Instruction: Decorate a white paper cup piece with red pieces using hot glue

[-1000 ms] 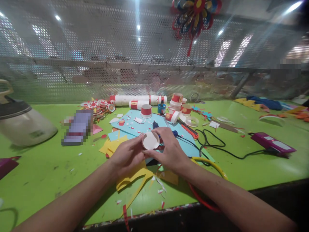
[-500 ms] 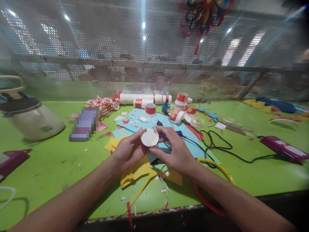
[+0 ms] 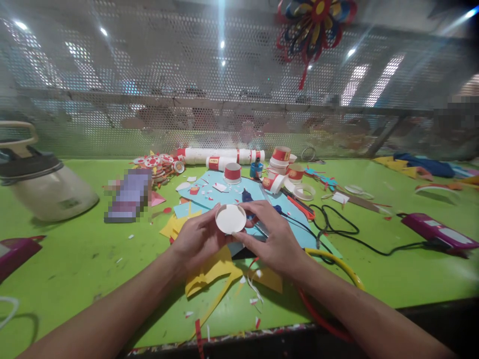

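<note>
A small white paper cup (image 3: 231, 220), its round face turned toward me, is held between both hands above the cluttered green table. My left hand (image 3: 200, 234) is closed around its left side and underside. With thumb and fingers, my right hand (image 3: 267, 232) grips the right edge. Beneath the hands lie light blue paper sheets (image 3: 209, 189) and torn yellow paper (image 3: 211, 269). Just beyond stands a red and white paper cup (image 3: 232, 173) upside down. A dark blue glue gun (image 3: 247, 195) rests partly behind my right hand.
More cut paper cups (image 3: 280, 157) stand at the back right, beside a small blue bottle (image 3: 256, 168). An orange cutter (image 3: 301, 205) and black cord (image 3: 339, 229) lie to the right. A phone (image 3: 130, 194) and large jug (image 3: 56, 184) are left. Mesh (image 3: 168, 109) rises behind.
The cup's white round face has tipped a little more toward me and sits slightly lower in view. Both hands keep their hold, and the whole view has shifted slightly.
</note>
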The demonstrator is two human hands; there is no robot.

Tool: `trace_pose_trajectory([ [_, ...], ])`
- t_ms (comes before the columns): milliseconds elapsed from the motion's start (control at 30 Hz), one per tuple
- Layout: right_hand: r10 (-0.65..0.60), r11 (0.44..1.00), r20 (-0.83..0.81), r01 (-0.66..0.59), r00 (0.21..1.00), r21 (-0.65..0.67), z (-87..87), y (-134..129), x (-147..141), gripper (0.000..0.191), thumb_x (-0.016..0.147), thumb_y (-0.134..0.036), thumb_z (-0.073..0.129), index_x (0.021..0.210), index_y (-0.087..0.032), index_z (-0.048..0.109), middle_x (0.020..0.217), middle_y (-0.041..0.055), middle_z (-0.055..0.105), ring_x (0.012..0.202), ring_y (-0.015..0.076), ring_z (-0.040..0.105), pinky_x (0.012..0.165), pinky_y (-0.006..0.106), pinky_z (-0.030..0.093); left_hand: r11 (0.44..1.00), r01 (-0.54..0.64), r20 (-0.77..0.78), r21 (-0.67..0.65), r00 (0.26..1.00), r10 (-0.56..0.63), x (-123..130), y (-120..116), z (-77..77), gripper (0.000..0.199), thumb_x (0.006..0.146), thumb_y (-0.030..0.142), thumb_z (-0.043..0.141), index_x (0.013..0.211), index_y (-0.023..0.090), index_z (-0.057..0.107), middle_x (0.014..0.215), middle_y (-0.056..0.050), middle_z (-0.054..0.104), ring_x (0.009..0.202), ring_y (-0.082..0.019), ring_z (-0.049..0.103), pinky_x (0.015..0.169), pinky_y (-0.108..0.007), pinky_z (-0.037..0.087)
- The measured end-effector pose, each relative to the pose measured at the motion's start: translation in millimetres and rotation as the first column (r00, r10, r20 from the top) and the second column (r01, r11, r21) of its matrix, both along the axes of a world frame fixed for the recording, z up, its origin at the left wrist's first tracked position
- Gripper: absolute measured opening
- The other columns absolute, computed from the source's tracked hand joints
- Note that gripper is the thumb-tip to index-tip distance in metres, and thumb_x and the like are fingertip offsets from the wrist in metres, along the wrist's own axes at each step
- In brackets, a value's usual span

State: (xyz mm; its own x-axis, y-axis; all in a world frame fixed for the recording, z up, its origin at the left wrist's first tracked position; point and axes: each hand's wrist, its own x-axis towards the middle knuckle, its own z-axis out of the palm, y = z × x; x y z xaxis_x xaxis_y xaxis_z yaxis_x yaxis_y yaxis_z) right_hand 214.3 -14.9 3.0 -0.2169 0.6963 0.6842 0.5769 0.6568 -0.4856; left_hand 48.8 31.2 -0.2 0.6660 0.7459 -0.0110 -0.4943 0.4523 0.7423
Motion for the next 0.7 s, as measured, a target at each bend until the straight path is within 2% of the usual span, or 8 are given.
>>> trace_pose_trajectory([
  [300,0.020,0.997,-0.053,-0.024,0.998,-0.074,0.6,1.8,-1.2,0.033,0.082,-0.021,0.068,0.113,-0.021,0.059,0.103,0.0068,0.065,0.093,0.0212,0.057,0.083,0.039,0.049,0.998,-0.020,0.002,-0.059,1.000,0.021,0.0,-1.4,1.9,0.028,0.092,0.036,0.051,0.096,0.013,0.067,0.097,-0.012,0.071,0.090,-0.025,0.066,0.078,-0.036,0.051],
  [400,0.022,0.981,-0.107,-0.042,0.994,-0.187,2.7,1.5,-1.0,0.031,0.083,-0.023,0.066,0.113,-0.022,0.061,0.102,0.0070,0.064,0.090,0.0210,0.059,0.081,0.039,0.050,0.998,-0.010,-0.008,-0.055,1.000,0.009,-0.4,-1.8,2.0,0.032,0.093,0.039,0.049,0.096,0.013,0.067,0.096,-0.013,0.070,0.089,-0.025,0.065,0.078,-0.037,0.051],
  [467,0.036,0.925,-0.227,-0.118,0.973,-0.361,4.1,2.0,-0.1,0.029,0.083,-0.027,0.065,0.112,-0.023,0.064,0.105,0.0072,0.065,0.092,0.0215,0.061,0.081,0.040,0.052,0.999,-0.007,-0.005,-0.045,1.000,0.007,-0.9,-1.8,1.5,0.034,0.093,0.040,0.047,0.100,0.012,0.067,0.096,-0.014,0.070,0.088,-0.025,0.065,0.078,-0.036,0.050],
  [533,0.039,0.801,-0.449,-0.297,0.893,-0.520,5.0,3.3,1.4,0.027,0.084,-0.031,0.065,0.110,-0.023,0.066,0.108,0.0072,0.067,0.097,0.0226,0.063,0.084,0.041,0.052,0.999,0.017,0.023,-0.031,1.000,-0.016,-1.8,-1.2,0.7,0.035,0.094,0.039,0.045,0.107,0.012,0.064,0.097,-0.015,0.070,0.087,-0.024,0.065,0.079,-0.036,0.049],
  [600,0.014,0.679,-0.642,-0.479,0.767,-0.557,5.2,5.4,3.4,0.027,0.085,-0.035,0.064,0.109,-0.022,0.067,0.107,0.0076,0.069,0.101,0.0238,0.064,0.087,0.043,0.051,0.998,0.056,0.047,-0.003,0.997,-0.056,-2.8,-0.2,0.2,0.036,0.094,0.038,0.044,0.111,0.012,0.062,0.096,-0.016,0.069,0.085,-0.024,0.065,0.077,-0.036,0.049],
  [633,0.006,0.640,-0.705,-0.544,0.709,-0.542,5.1,6.6,4.5,0.027,0.087,-0.036,0.062,0.109,-0.020,0.067,0.107,0.0085,0.069,0.102,0.0245,0.064,0.088,0.044,0.052,0.997,0.072,0.046,0.009,0.996,-0.072,-3.2,0.3,0.2,0.036,0.094,0.038,0.043,0.111,0.012,0.061,0.094,-0.016,0.069,0.084,-0.024,0.065,0.076,-0.035,0.049],
  [700,0.015,0.607,-0.769,-0.616,0.639,-0.501,4.4,8.7,6.9,0.027,0.089,-0.036,0.058,0.108,-0.019,0.068,0.109,0.0099,0.069,0.101,0.0250,0.065,0.087,0.045,0.052,0.997,0.068,0.021,0.020,0.997,-0.069,-3.7,1.2,0.6,0.036,0.095,0.038,0.042,0.109,0.010,0.061,0.088,-0.016,0.069,0.081,-0.023,0.065,0.071,-0.031,0.049],
])
